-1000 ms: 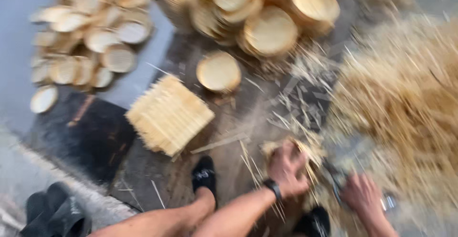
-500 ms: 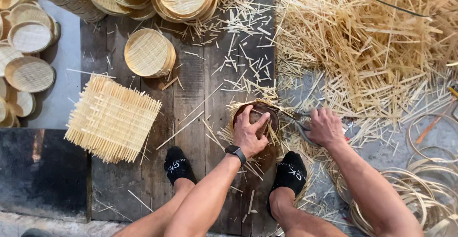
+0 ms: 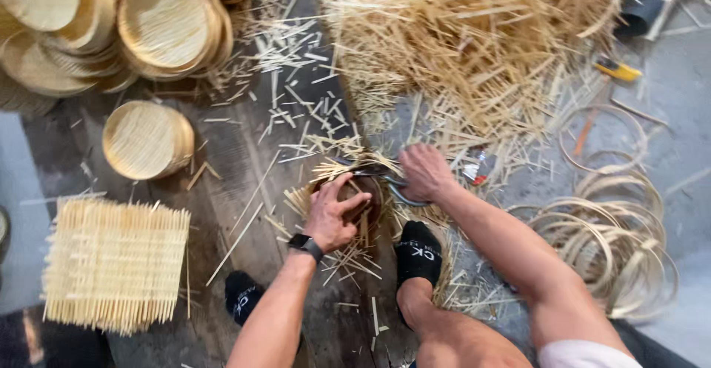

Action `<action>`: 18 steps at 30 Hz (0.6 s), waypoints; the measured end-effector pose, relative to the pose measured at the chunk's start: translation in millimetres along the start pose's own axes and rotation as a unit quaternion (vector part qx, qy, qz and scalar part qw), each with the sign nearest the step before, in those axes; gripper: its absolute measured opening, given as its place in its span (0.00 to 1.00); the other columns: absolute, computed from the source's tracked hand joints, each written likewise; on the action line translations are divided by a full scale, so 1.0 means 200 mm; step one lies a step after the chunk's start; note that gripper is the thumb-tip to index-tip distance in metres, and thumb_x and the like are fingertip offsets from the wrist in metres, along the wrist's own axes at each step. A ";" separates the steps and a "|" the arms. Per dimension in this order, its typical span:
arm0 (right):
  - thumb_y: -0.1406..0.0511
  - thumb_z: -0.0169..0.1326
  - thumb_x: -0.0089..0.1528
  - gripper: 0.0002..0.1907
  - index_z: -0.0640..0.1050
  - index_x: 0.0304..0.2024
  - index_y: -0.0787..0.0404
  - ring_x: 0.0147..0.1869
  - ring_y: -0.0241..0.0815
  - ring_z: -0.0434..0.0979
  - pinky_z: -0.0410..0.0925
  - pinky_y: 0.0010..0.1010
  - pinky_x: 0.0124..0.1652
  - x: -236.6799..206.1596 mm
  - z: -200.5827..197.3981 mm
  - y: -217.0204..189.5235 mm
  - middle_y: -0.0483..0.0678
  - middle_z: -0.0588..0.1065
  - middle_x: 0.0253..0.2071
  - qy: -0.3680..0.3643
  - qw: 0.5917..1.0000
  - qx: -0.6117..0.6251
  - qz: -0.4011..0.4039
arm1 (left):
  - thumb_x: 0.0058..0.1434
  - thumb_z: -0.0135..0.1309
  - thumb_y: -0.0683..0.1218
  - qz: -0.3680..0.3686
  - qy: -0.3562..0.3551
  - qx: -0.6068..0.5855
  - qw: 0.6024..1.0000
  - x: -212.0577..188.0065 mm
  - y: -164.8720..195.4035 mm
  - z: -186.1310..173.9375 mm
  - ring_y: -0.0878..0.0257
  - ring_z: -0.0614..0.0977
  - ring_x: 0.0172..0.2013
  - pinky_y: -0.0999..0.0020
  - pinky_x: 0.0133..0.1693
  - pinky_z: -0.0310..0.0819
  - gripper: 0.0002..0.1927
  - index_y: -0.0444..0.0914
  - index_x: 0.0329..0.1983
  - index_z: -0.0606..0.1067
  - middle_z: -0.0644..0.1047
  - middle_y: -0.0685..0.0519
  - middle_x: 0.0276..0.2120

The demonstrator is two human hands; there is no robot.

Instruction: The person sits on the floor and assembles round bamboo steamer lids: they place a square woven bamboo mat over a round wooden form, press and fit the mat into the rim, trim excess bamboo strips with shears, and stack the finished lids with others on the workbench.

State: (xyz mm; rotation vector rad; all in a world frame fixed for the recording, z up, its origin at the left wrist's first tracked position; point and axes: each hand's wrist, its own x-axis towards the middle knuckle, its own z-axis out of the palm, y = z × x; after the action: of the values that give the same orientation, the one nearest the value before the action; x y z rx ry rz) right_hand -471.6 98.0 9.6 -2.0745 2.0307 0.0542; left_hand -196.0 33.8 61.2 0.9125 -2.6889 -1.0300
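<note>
My left hand [image 3: 333,211], with a black watch on the wrist, grips a small round woven bamboo piece [image 3: 363,194] whose loose strip ends stick out around its rim. My right hand [image 3: 424,173] is closed on the handles of a pair of scissors [image 3: 370,169], whose blades lie across the far edge of the round piece. My two feet in black socks [image 3: 417,252] rest on the dark wooden floor [image 3: 244,175] just below the work.
A square woven bamboo mat [image 3: 115,263] lies at the left. Stacks of round woven lids [image 3: 148,140] sit at the upper left. A big heap of bamboo offcuts [image 3: 474,42] fills the top. Bamboo hoops [image 3: 615,227] lie at the right, a yellow tool [image 3: 618,69] beyond.
The camera has shifted right and closer. My hands stay on the round piece and the scissors, and the scissors now lie along the piece's far edge.
</note>
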 end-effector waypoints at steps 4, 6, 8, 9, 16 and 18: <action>0.57 0.57 0.55 0.25 0.74 0.49 0.67 0.48 0.52 0.79 0.73 0.41 0.46 -0.02 -0.02 0.04 0.59 0.77 0.45 -0.135 0.990 -0.012 0.038 | 0.36 0.61 0.43 0.034 0.050 0.052 0.997 -0.03 0.04 -0.02 0.43 0.67 0.66 0.46 0.65 0.58 0.34 0.56 0.52 0.81 0.67 0.49 0.67; 0.53 0.55 0.58 0.27 0.74 0.50 0.67 0.49 0.52 0.78 0.73 0.41 0.47 -0.06 -0.05 0.09 0.60 0.77 0.46 -0.171 0.984 0.000 0.048 | 0.37 0.66 0.48 -0.043 0.133 0.050 0.989 -0.06 0.09 0.03 0.39 0.66 0.65 0.45 0.65 0.58 0.36 0.53 0.55 0.78 0.66 0.45 0.65; 0.43 0.55 0.59 0.35 0.74 0.49 0.68 0.50 0.52 0.77 0.72 0.41 0.49 -0.09 -0.06 0.09 0.60 0.77 0.45 -0.188 0.980 0.013 0.060 | 0.39 0.74 0.56 -0.208 0.233 -0.015 0.950 -0.07 0.16 0.14 0.36 0.65 0.60 0.42 0.61 0.58 0.46 0.46 0.63 0.71 0.62 0.34 0.61; 0.42 0.56 0.58 0.36 0.74 0.48 0.68 0.48 0.54 0.77 0.73 0.44 0.47 -0.10 -0.07 0.07 0.62 0.77 0.44 -0.128 0.991 0.007 0.038 | 0.40 0.73 0.56 -0.193 0.241 -0.002 0.951 -0.06 0.16 0.17 0.35 0.65 0.61 0.42 0.61 0.60 0.45 0.46 0.65 0.71 0.62 0.33 0.62; 0.42 0.51 0.63 0.35 0.74 0.47 0.69 0.45 0.51 0.78 0.73 0.41 0.46 -0.09 -0.06 0.01 0.60 0.76 0.43 -0.189 0.980 0.010 0.061 | 0.42 0.69 0.50 -0.102 0.208 0.043 0.972 -0.07 0.10 0.17 0.35 0.65 0.62 0.43 0.63 0.62 0.43 0.48 0.66 0.72 0.61 0.35 0.65; 0.43 0.51 0.63 0.34 0.74 0.48 0.69 0.47 0.52 0.77 0.73 0.42 0.47 -0.12 -0.06 0.05 0.60 0.76 0.43 -0.192 0.979 0.027 0.065 | 0.42 0.68 0.48 -0.091 0.189 0.047 0.977 -0.08 0.09 0.15 0.35 0.65 0.63 0.43 0.64 0.61 0.43 0.48 0.66 0.72 0.61 0.36 0.67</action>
State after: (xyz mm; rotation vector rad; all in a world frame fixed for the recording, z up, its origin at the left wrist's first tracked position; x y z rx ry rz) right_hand -483.1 119.0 23.6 -1.7337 1.8983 0.3878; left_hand -201.6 71.2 51.7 1.2492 -2.3861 -0.6749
